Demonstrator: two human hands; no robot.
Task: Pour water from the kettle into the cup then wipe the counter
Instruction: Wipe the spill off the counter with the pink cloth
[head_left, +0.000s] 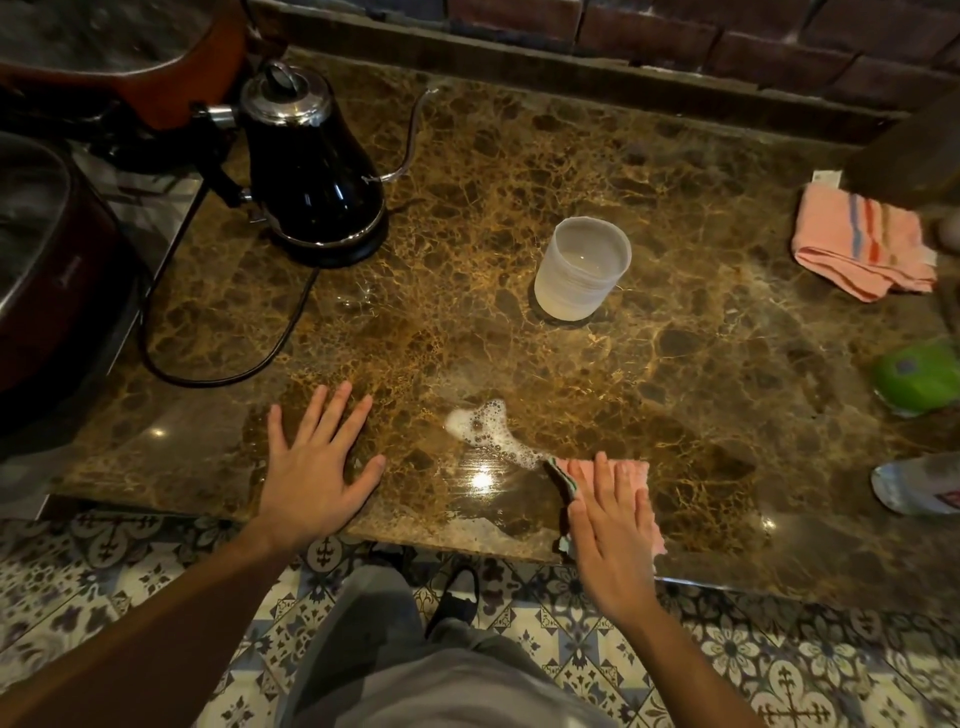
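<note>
A dark red brick wall (727, 47) rises at the back. Below lies a patterned blue-and-white tiled floor (779, 670). Warm, dim light glints off polished surfaces.

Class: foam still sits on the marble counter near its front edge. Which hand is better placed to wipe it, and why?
Right. The right hand already presses the pink cloth beside the white foam patch; the left hand lies flat, empty.

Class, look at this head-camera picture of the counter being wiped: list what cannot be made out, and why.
- Green object: blurred near the right edge, identity unclear.
- Bottle: cut off by the right edge, label unreadable.
- Pink cloth: mostly under the right hand.
- Kettle: water level hidden by its dark body.
</note>
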